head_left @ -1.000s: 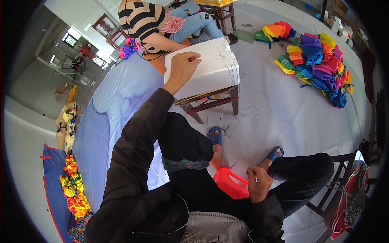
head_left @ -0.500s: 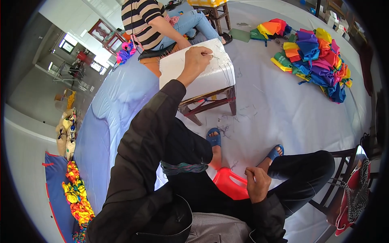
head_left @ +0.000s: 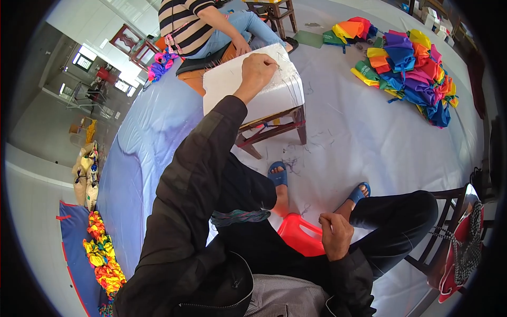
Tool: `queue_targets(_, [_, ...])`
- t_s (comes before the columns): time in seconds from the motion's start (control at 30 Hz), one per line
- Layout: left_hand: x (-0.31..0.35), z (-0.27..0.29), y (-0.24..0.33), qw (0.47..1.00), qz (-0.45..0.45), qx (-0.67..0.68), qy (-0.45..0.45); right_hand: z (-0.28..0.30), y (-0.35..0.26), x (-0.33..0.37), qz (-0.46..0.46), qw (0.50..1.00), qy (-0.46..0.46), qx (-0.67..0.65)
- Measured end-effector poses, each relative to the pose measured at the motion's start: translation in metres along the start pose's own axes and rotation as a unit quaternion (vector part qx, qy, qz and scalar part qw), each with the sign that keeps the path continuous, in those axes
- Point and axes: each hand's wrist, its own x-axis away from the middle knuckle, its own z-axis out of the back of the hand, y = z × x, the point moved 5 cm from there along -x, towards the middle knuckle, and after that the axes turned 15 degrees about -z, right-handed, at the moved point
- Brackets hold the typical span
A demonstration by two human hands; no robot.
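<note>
Room: pale wall (head_left: 105, 29) and a grey, dim opening at upper left of frame; windows bright beyond it.
Floor surface: whitish glossy sheeting (head_left: 338, 137), wrinkled and bluish at left; presumably laid to keep fabric off the floor.
Co-worker: person in a striped top (head_left: 179, 29), upper left of centre, arm reaching down behind the block.
Fabric heap: many-coloured pieces (head_left: 412, 71), upper right, piled loosely; likely set aside to leave leg room.
Stool: dark wood (head_left: 301, 129), upper centre, under the block; seems chosen to lift it to reach of a seated worker.
Foam block: white (head_left: 224, 92), upper centre, flat on the stool. Soft enough, I judge, to take pins or thread ends.
Red plastic piece: (head_left: 290, 232), lower centre, between the legs; full shape hidden.
Left hand: (head_left: 257, 71), over the block's top; thumb and fingers drawn into a narrow pinch, likely for fine work. Cannot tell whether anything is between them.
Right hand: (head_left: 337, 235), lower right of centre, near the thigh; fingers curled, contents not visible.
Cord bundle: dark multicoloured strands (head_left: 240, 217), across the left thigh, perhaps for quick reach.
Threads: fine dark strands (head_left: 294, 82), hanging over the block's right edge.
</note>
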Motion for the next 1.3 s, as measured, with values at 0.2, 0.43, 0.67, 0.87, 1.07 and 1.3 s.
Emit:
queue_targets(0.2, [0.004,-0.001,0.0,1.0,-0.008,-0.006,0.026,0.0,0.0,0.002,0.007,1.0,-0.003,-0.003])
queue_targets(0.43, [0.016,0.029,0.011,0.981,0.103,0.143,0.085,0.001,-0.001,0.0,-0.004,1.0,-0.007,0.005])
queue_targets(0.67, [0.063,0.087,0.093,0.957,0.107,0.253,0.093,0.022,-0.01,0.002,-0.129,0.985,-0.017,-0.115])
queue_targets(0.87, [0.156,0.064,0.195,0.872,0.252,0.419,-0.002,0.036,-0.043,-0.007,-0.197,0.953,-0.024,-0.229])
queue_targets(1.07, [0.21,0.033,0.257,0.816,0.294,0.495,-0.048,0.042,-0.089,-0.018,-0.155,0.952,-0.022,-0.264])
queue_targets(1.3, [0.232,0.01,0.283,0.828,0.273,0.49,0.024,0.037,-0.077,-0.015,-0.113,0.976,0.058,-0.176])
